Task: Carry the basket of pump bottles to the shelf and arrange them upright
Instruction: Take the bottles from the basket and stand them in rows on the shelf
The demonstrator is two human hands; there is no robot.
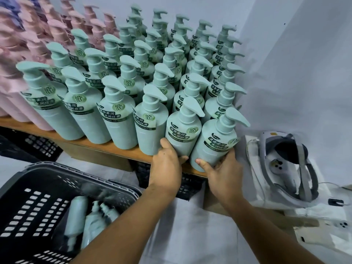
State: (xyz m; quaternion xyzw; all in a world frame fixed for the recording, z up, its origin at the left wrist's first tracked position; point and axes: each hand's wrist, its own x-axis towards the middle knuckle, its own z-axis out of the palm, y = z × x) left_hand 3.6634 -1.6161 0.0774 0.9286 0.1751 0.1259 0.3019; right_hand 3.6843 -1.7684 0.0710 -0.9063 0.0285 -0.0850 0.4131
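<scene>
Partly blurred bottles in basket

I saw the wooden shelf packed with upright green pump bottles in rows, pink pump bottles standing toward nine o'clock. Its front edge ran down toward five o'clock.

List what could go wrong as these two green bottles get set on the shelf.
1. The right hand sets its green pump bottle at the wooden shelf's front edge; it may tip off.
2. The left hand's green bottle sits tight against neighbours; a nudge could topple the packed rows.
</scene>
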